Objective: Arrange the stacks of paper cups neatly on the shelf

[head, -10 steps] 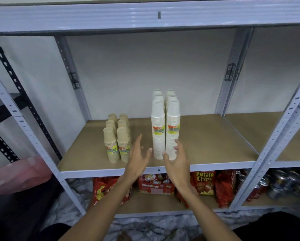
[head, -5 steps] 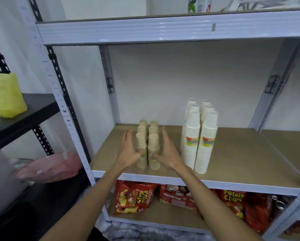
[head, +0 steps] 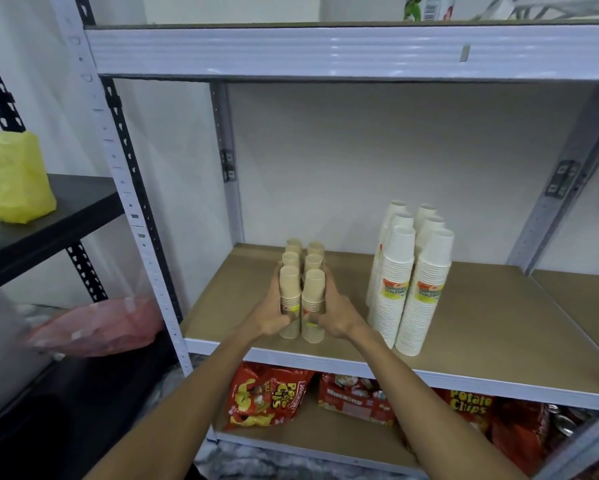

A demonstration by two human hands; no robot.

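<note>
Kraft-brown cup stacks [head: 303,289], six in all, stand upright in two columns of three near the left end of the wooden shelf board [head: 481,317]. The nearest pair is close to the board's front edge. The left hand [head: 270,317] wraps the left flank of the group. Its fingers [head: 276,282] run back along the left column, and its thumb [head: 286,317] is curled across the front of the near left stack. The right hand [head: 336,315] mirrors it on the right flank, with fingers [head: 327,277] laid along the right column and thumb [head: 312,318] hooked over the front of the near right stack. Both hands are thus clamped on the group from opposite sides, and the two thumbs almost meet at the centre. The bases of the stacks appear to rest on the board, though whether they are slightly lifted cannot be told.

To the right, apart from the brown group, stand the white cup stacks [head: 400,271], also two columns of three. They are taller, lean slightly, and the front pair bears yellow-and-orange labels. Neither hand touches them.

On the shelf below lie red snack bags [head: 267,400], one marked "Potato Chips" [head: 468,407]. Left of the grey upright post [head: 128,202], a yellow plastic bag [head: 14,178] sits on a black shelf [head: 66,216], and a pink translucent bag [head: 97,327] lies lower down.
</note>
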